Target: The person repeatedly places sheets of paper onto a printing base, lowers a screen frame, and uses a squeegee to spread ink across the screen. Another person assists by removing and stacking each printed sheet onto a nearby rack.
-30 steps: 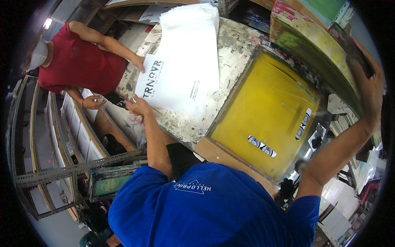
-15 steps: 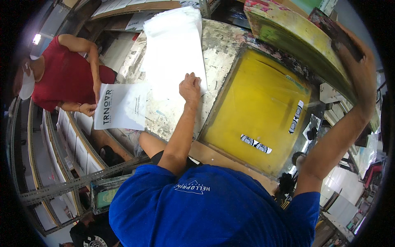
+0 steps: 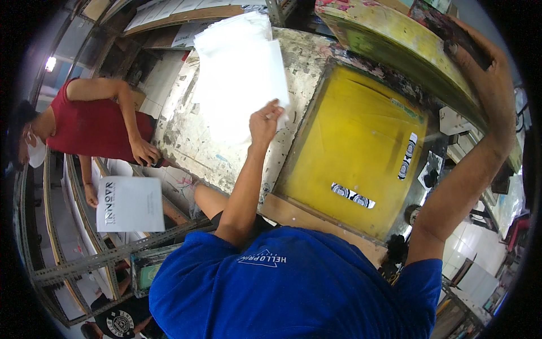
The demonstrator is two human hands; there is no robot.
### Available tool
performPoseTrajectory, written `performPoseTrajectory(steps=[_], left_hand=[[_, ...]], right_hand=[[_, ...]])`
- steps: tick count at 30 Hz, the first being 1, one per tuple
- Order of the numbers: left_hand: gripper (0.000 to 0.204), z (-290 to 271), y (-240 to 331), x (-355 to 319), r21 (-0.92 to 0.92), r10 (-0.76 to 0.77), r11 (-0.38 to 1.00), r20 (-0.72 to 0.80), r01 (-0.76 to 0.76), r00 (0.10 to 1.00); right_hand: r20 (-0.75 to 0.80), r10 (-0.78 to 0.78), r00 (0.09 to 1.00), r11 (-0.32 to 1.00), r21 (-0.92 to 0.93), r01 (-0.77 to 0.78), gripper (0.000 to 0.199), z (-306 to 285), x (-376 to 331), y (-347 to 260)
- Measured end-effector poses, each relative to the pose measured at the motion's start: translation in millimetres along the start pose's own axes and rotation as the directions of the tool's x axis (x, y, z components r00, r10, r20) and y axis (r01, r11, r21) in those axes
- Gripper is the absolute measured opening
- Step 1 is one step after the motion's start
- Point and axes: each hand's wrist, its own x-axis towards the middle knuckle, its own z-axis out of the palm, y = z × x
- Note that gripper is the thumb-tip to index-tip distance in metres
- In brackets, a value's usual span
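Observation:
My left hand (image 3: 265, 123) has its fingers pinched together at the right edge of the top white sheet (image 3: 240, 85), which lies on a loose stack. High at the right, my right hand (image 3: 480, 68) is wrapped round the dark end of a raised, ink-stained wooden frame (image 3: 395, 42), yellow and green along its side. Between my arms is a yellow screen panel (image 3: 344, 141) with black-and-white tape strips (image 3: 353, 195) on it. To the left, a co-worker in red holds a white printed sheet (image 3: 132, 203) by its edge.
The stack lies on a paint-flecked table (image 3: 293, 62). Slatted racks (image 3: 62, 226) with metal rails stand at the left, near the co-worker (image 3: 101, 118). Another person in black (image 3: 121, 319) is at the lower left. Shelves with papers (image 3: 186, 11) line the back.
The co-worker has carried the printed sheet from the table's left side down toward the racks, one hand off it. My left hand has shifted slightly right; the raised frame moved a little left.

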Motion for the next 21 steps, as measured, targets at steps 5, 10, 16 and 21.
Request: performPoseTrajectory(steps=[5, 10, 16, 21], left_hand=[[0.049, 10.1, 2.5, -55.7, 0.519, 0.213, 0.72, 0.465, -0.46, 0.859], [0.067, 87.0, -5.3, -69.6, 0.408, 0.368, 0.607, 0.616, -0.682, 0.696], [0.065, 189.3, 41.0, -68.1, 0.229, 0.434, 0.551, 0.743, -0.802, 0.51], [0.065, 229.2, 58.0, -98.7, 0.137, 0.49, 0.503, 0.768, -0.853, 0.412]], right_hand=[[-0.099, 0.046, 0.994, 0.993, 0.113, -0.035, 0.041, 10.7, -5.2, -65.0], [-0.166, 0.011, 0.986, 0.982, -0.184, -0.042, 0.037, 11.2, -5.8, -85.9], [-0.108, -0.056, 0.993, 0.973, -0.23, 0.03, 0.042, 1.8, -1.9, -77.6], [-0.044, -0.086, 0.995, 0.994, -0.07, 0.082, 0.04, -8.9, 2.6, -68.8]])
